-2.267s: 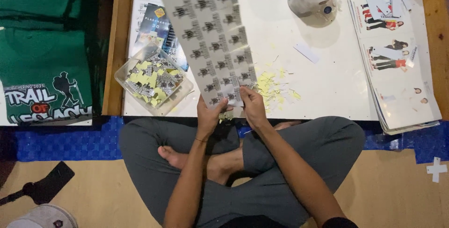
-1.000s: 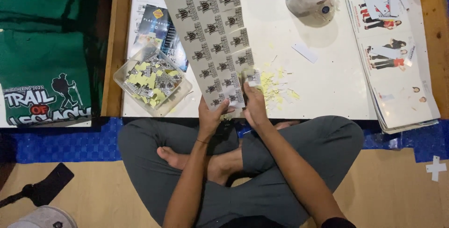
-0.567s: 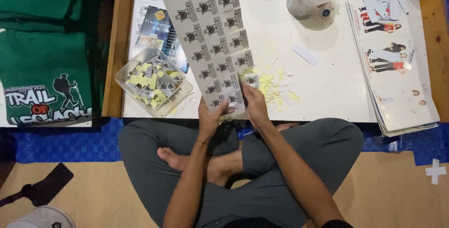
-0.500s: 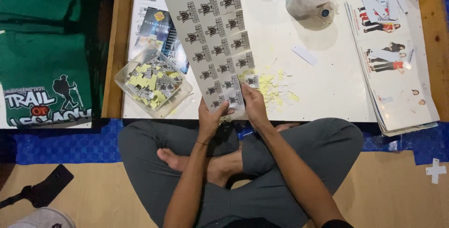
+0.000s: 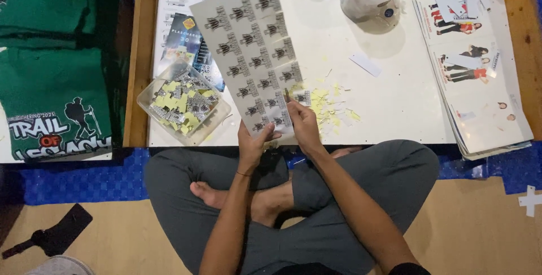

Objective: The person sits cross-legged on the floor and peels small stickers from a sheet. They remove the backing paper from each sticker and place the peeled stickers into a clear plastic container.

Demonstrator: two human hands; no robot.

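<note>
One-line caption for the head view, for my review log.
Seated cross-legged, left hand holds a grey sticker sheet while right hand picks at it beside a clear tub.

head camera: looking steeply down, fairly near, facing the low white wooden-rimmed table [image 5: 406, 94] and crossed legs.

I see my left hand [image 5: 254, 142] gripping the grey sticker sheet [image 5: 248, 55] at its lower edge, my right hand [image 5: 302, 122] pinching a small blade [image 5: 286, 95] against it, above the white desk [image 5: 395, 100].

Bare tabletop [image 5: 395, 91] lies open right of the paper scraps [image 5: 330, 106]; the clear tray [image 5: 183, 104] crowds the left.
</note>
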